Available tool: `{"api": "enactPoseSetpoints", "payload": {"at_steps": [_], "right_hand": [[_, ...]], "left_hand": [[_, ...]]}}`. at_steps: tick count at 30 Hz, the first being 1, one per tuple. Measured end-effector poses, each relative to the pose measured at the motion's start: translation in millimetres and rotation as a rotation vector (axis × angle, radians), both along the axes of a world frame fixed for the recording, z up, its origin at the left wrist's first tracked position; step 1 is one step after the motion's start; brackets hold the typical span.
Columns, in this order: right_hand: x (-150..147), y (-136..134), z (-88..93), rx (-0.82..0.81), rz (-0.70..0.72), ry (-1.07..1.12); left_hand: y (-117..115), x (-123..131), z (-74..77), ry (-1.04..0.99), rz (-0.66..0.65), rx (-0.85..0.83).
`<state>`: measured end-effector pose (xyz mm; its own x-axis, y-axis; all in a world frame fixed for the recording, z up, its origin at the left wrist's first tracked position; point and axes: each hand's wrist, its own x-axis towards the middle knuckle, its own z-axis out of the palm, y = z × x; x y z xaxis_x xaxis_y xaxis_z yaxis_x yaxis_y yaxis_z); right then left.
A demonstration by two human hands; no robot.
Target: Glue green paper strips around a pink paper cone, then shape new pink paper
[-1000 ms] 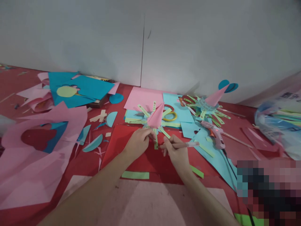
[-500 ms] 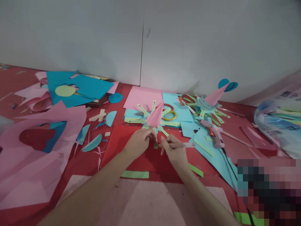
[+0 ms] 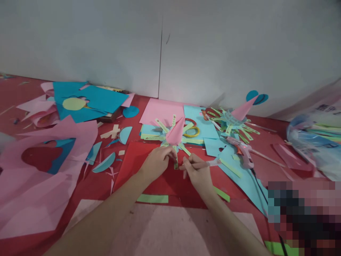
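A pink paper cone (image 3: 176,132) stands on a light blue base with pale green paper strips (image 3: 160,125) spreading out around it, some with drawn marks. My left hand (image 3: 159,159) is closed at the near side of this paper craft, its fingers pinching a green strip (image 3: 176,164) that points towards me. In my right hand (image 3: 196,171) is a pen (image 3: 213,163), its tip end at that strip. Red paper (image 3: 133,167) lies beneath both hands. The exact tip contact is too small to make out.
A similar cone craft (image 3: 241,113) stands back right, near a pink glue gun (image 3: 244,153) with a black cord. Scissors with a yellow handle (image 3: 192,132) lie behind the cone. Cut pink paper (image 3: 74,188) and blue paper (image 3: 106,101) cover the left; a plastic bag (image 3: 314,131) sits right.
Both hands stay almost in place at the green strip. The pen has shifted very slightly; nothing has been taken up or let go.
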<state>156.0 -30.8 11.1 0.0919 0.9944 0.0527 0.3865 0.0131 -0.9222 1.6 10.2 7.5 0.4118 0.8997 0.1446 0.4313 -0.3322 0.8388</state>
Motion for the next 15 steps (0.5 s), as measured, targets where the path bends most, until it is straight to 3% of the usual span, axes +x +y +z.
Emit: {"api": "enactPoseSetpoints", "payload": {"at_steps": [15], "right_hand": [[1.3, 0.0, -2.4, -0.006, -0.032, -0.021]], "left_hand": [[-0.1, -0.1, -0.1, -0.003, 0.007, -0.004]]}}
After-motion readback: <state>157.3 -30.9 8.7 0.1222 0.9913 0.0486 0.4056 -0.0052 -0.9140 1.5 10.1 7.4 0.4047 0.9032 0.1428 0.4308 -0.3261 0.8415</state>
